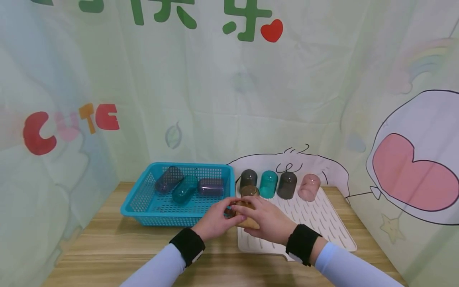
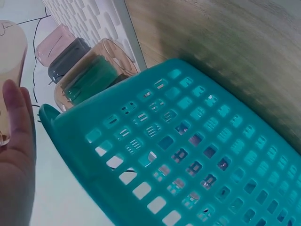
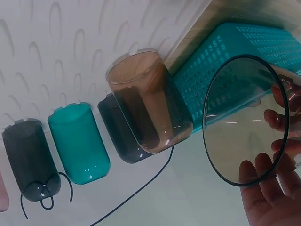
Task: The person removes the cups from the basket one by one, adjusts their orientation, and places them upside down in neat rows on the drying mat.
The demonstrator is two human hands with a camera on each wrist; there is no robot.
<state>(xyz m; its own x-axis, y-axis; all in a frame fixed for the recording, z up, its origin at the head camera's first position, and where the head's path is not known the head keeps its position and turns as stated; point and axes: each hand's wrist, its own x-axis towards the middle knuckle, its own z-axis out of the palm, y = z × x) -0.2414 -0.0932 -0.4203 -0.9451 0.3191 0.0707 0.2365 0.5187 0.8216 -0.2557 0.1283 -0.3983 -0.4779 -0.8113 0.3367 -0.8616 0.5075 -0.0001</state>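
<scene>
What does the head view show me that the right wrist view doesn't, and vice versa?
Head view only: the three lying cups inside the basket, the black wristbands and the CUTE lettering.

Right wrist view only: a look into the open mouth of the held cup, ringed by its dark rim.

Both: the basket, the white mat, the upside-down teal cup, dark cups and brown cup, the pink cup (just a sliver from the wrist), and fingers on the held cup.
</scene>
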